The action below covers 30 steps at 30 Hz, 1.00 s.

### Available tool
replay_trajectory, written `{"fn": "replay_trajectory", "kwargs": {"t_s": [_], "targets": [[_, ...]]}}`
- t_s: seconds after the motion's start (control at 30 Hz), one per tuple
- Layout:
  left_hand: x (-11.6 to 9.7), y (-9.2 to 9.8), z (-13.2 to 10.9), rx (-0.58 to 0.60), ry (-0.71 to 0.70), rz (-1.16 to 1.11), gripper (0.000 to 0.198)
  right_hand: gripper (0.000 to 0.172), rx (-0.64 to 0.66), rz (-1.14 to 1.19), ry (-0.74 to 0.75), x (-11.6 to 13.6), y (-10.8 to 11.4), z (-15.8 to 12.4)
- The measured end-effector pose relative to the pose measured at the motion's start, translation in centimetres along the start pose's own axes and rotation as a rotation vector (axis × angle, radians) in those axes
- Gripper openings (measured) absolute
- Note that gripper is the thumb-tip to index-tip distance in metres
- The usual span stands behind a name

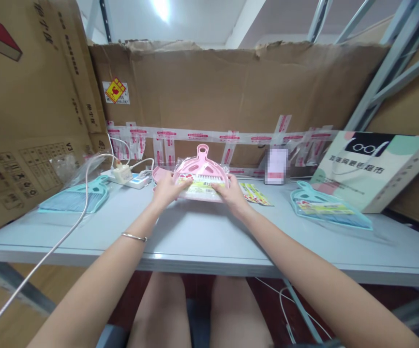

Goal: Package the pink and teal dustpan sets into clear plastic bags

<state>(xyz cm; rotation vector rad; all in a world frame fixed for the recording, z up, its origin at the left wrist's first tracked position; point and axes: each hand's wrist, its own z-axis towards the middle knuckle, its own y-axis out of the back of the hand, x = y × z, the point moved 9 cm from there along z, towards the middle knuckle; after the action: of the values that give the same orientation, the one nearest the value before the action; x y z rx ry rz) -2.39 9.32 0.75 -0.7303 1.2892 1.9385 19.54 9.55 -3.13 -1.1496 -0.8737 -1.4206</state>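
Between my two hands is a pink dustpan and brush set [209, 167], held upright above the table with its loop handle at the top. A printed label card [204, 183] lies across its front, and clear plastic film shows around its edges. My left hand [168, 186] grips the left side, thumb on the front. On the right side my right hand [233, 191] does the same. Behind my left hand a second pink piece [160, 174] shows in part. More printed label cards [256, 194] lie flat on the table just past my right hand.
A blue dustpan set [77, 195] lies at left, and another blue dustpan set [327, 210] at right. A white power strip [133, 179] with a plug and cables stands behind. One cable [69, 232] crosses the left table edge. Cardboard [209, 92] walls the back; a printed bag [369, 169] leans right.
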Motion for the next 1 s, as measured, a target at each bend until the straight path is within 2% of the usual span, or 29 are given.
{"fn": "replay_trajectory", "kwargs": {"t_s": [0.1,0.2,0.53,0.6,0.7,0.8,0.87,0.93,1.0], "targets": [[0.6,-0.8,0.3,0.026,-0.009,-0.093,0.036,0.047,0.033,0.023,0.004,-0.1,0.2,0.2],[0.8,-0.7,0.0,0.027,-0.017,-0.151,0.029,0.043,0.063,0.032,0.007,-0.1,0.1,0.1],[0.8,0.8,-0.5,-0.135,-0.078,-0.153,0.022,0.043,0.125,0.041,0.011,-0.3,-0.9,-0.6],[0.8,0.7,-0.6,-0.127,-0.067,-0.160,0.022,0.039,0.131,0.040,-0.005,-0.6,-1.0,-0.7],[0.7,-0.2,-0.7,-0.040,-0.042,-0.191,0.028,0.034,0.076,0.024,-0.008,-0.6,-0.2,-0.6],[0.4,-0.7,-0.7,0.025,-0.045,-0.270,0.037,0.031,-0.019,0.010,-0.012,0.2,1.8,-0.1],[0.4,-0.3,-0.6,0.012,-0.050,-0.358,0.041,0.027,-0.105,-0.007,-0.015,1.2,4.5,0.4],[0.4,0.1,-0.6,-0.017,-0.063,-0.414,0.043,0.021,-0.211,-0.038,-0.019,2.8,8.6,0.6],[0.3,0.4,-0.7,-0.034,-0.095,-0.393,0.043,0.018,-0.323,-0.088,-0.035,4.4,13.8,0.4]]}}
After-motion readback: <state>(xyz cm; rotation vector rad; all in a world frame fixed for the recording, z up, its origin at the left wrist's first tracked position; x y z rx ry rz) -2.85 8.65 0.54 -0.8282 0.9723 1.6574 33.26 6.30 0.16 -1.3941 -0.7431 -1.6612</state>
